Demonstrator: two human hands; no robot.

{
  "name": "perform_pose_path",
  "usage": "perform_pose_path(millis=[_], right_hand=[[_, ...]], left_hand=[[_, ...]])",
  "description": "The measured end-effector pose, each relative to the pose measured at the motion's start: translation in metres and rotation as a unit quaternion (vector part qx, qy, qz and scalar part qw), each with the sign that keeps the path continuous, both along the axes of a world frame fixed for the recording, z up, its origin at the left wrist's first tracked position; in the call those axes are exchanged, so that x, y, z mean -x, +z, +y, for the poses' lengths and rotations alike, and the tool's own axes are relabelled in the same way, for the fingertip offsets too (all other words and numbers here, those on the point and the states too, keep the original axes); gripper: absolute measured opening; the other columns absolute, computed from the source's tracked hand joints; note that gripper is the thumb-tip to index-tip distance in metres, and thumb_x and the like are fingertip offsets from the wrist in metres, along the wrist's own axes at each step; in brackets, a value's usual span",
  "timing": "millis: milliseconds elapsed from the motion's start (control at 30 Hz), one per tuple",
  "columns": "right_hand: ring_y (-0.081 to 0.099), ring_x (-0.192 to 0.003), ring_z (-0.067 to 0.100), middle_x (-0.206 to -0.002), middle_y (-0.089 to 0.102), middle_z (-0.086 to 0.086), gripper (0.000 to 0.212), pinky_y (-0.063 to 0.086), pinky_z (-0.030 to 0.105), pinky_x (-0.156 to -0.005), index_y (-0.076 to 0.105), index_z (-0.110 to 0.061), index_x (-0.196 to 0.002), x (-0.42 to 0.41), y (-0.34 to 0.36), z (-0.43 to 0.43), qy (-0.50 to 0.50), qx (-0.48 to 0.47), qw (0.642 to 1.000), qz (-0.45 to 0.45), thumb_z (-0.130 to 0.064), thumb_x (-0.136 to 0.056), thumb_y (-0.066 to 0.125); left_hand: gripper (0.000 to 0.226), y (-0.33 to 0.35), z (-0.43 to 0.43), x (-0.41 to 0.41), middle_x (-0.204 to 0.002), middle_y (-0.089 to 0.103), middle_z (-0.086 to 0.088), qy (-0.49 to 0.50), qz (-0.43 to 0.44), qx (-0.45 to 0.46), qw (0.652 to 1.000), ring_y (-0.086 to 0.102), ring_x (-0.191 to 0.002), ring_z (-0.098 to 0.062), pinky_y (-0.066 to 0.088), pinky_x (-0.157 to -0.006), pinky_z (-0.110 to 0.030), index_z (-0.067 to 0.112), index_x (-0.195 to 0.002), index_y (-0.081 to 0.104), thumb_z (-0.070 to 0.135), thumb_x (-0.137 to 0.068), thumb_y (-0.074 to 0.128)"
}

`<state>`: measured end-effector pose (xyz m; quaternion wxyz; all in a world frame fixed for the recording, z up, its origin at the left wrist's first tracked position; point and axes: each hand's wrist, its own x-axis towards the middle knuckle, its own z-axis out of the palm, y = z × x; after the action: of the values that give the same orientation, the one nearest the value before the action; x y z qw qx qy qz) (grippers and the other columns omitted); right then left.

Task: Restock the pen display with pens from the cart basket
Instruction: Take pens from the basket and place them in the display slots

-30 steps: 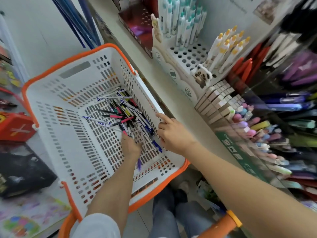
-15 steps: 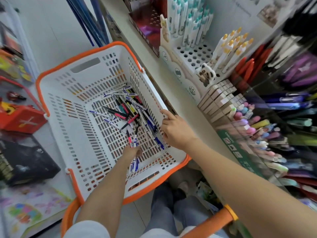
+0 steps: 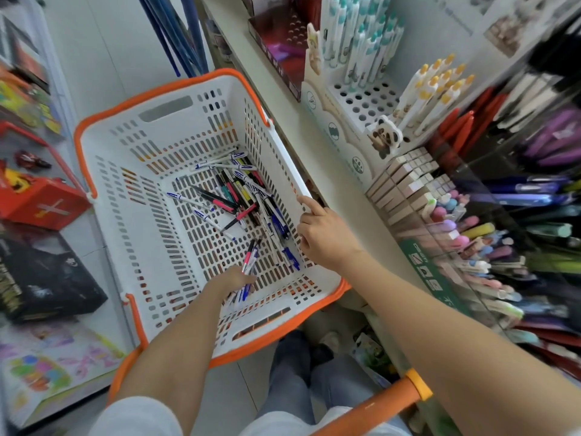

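Observation:
A white basket with an orange rim sits in front of me, holding a loose pile of pens toward its right side. My left hand is inside the basket near its front and grips a small bunch of pens, pink and blue tips sticking out. My right hand rests on the basket's right rim with the index finger stretched along the edge. The pen display fills the shelf to the right, with a white holed pen stand behind it.
A beige shelf ledge runs along the basket's right. Red and black boxes lie on the floor shelf at left. An orange cart handle is at the bottom, with my legs below. Blue poles lean at the back.
My left hand closed around several pens in the pile and pulled back toward the basket's front with them. My right hand stayed on the rim.

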<state>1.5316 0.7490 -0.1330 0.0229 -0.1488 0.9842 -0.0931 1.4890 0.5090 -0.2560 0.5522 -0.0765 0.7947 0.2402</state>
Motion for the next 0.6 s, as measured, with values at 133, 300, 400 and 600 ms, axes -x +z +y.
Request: perform_pose_path(millis=[133,300,400,600], right_hand=[[0.039,-0.142,0.033,-0.079,0.068,0.002,0.015,0.053,0.047,-0.084,0.065,-0.01,-0.066,0.001,-0.002,0.001,0.002,0.011,1.0,0.007,-0.011,-0.081,0.065],[0.034,-0.145,0.027,-0.098,0.072,-0.001,0.016,0.035,0.044,-0.111,0.073,-0.013,-0.083,0.001,-0.002,0.003,0.018,-0.035,0.999,-0.012,-0.019,-0.088,0.059],[0.052,-0.126,0.019,-0.116,0.068,0.0,0.024,0.033,0.041,-0.112,0.071,-0.015,-0.109,-0.003,0.014,-0.011,-0.067,0.144,0.984,0.079,-0.023,-0.09,0.06],[0.041,-0.136,0.021,-0.147,0.044,0.005,0.055,0.033,0.034,-0.102,0.035,-0.02,-0.149,0.01,0.091,-0.084,-0.469,0.72,0.487,-0.155,-0.05,-0.104,0.033]], left_hand=[[0.018,0.033,0.01,0.011,-0.08,0.059,-0.011,0.23,0.04,-0.127,0.964,0.058,-0.069,-0.02,0.058,-0.082,-0.044,0.004,-0.102,0.054,0.022,-0.102,0.053],[0.018,0.092,0.025,0.011,-0.087,0.067,-0.016,0.487,0.045,-0.291,0.823,0.068,-0.075,-0.024,0.061,-0.079,-0.043,0.001,-0.104,0.056,0.019,-0.102,0.053],[0.016,0.127,0.034,0.01,-0.087,0.071,-0.014,0.591,0.077,-0.381,0.707,0.07,-0.075,-0.022,0.06,-0.072,-0.039,0.003,-0.103,0.057,0.018,-0.102,0.051],[0.016,0.199,0.055,-0.006,-0.089,0.069,-0.01,0.657,0.107,-0.478,0.573,0.07,-0.078,-0.021,0.056,-0.078,-0.035,0.008,-0.102,0.056,0.021,-0.103,0.048]])
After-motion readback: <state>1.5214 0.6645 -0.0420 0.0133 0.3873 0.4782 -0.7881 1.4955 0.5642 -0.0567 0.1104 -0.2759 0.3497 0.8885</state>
